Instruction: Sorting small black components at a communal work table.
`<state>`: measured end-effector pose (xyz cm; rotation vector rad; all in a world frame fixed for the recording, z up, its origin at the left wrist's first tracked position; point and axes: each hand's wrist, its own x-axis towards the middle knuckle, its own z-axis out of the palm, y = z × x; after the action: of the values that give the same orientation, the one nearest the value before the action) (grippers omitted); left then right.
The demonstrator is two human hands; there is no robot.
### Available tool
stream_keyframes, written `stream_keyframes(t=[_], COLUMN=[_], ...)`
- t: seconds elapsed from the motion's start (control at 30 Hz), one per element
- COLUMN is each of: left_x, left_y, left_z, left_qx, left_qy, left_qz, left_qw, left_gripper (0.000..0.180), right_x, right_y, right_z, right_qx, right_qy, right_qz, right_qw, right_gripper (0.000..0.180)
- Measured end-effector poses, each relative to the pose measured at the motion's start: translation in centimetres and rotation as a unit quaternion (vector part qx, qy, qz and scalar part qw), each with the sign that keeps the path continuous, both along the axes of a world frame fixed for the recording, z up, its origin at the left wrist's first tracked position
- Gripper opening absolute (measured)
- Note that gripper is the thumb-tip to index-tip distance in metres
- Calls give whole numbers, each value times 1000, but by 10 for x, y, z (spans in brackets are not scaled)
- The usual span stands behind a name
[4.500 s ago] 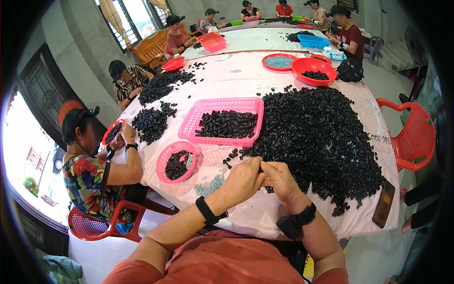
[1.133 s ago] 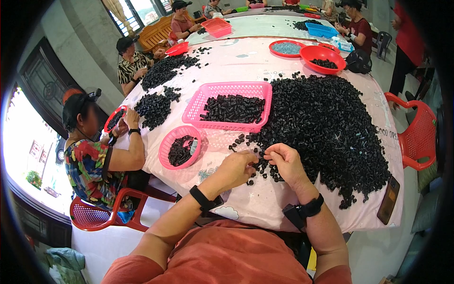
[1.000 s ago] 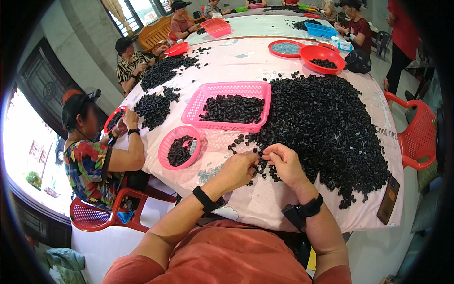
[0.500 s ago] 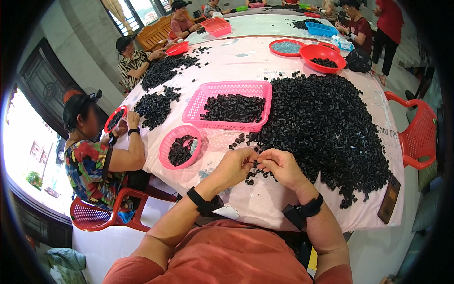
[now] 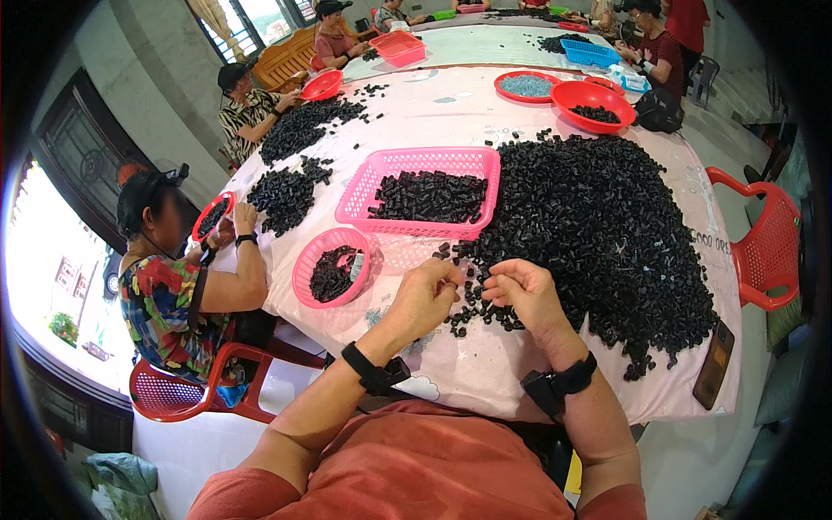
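A large black pile point(image 5: 598, 234) of small pieces covers the right half of the table, directly in front of the wearer. Stray pieces point(image 5: 468, 316) lie along its near left edge, below and between two bare hands. The left hand point(image 5: 433, 290) is half curled, fingers bent inward; the right hand point(image 5: 523, 290) faces it, fingers also bent, with a gap between the two. Whether either grips a piece cannot be told. The hands hide part of the pile's near edge.

A long pink basket point(image 5: 414, 230), partly filled with black pieces, stands against the pile's left side, beyond the left hand. A round pink basket point(image 5: 301, 282) with more pieces stands to its near left. Clear bits point(image 5: 377, 317) lie near the left wrist. A phone point(image 5: 712, 366) lies at the table's right edge. Beyond the pile are a red bowl point(image 5: 572, 120) and a black cap point(image 5: 660, 113). At left, a co-worker point(image 5: 160, 295) in a floral shirt sits with a red dish point(image 5: 201, 227).

Half a second ago, the wearer's fingertips met over a piece; now the hands are apart. A person in red point(image 5: 687, 26) has moved farther back at upper right.
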<state>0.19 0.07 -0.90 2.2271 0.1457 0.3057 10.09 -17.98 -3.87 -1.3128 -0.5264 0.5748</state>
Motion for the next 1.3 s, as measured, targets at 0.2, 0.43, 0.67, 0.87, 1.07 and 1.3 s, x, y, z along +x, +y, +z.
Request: stream_keyframes(t=[0.2,0.43,0.67,0.87,1.07,1.3], left_x=[1,38,63,72,70,76], left_y=[8,17,24,17,17,4], left_z=[-4,-13,-20,-35,-20,-30], left_qx=[-11,174,250,286,216,205], left_qy=[22,-67,-48,-8,34,-17], left_qz=[11,23,67,25,-35,-76], left_qw=[1000,982,965,958,975,976], left_gripper=[9,11,27,24,40,48], right_x=[3,9,12,17,19,19], right_y=[-3,-5,-5,-4,-5,-4], right_z=[3,1,0,-8,-12,-20], right_qx=[15,29,39,28,36,-13], right_qy=[-9,-12,-7,-104,-103,-176], right_qz=[-71,-107,-130,-176,-187,-194], right_qw=[997,994,991,979,976,965], right_gripper=[17,16,18,33,37,34])
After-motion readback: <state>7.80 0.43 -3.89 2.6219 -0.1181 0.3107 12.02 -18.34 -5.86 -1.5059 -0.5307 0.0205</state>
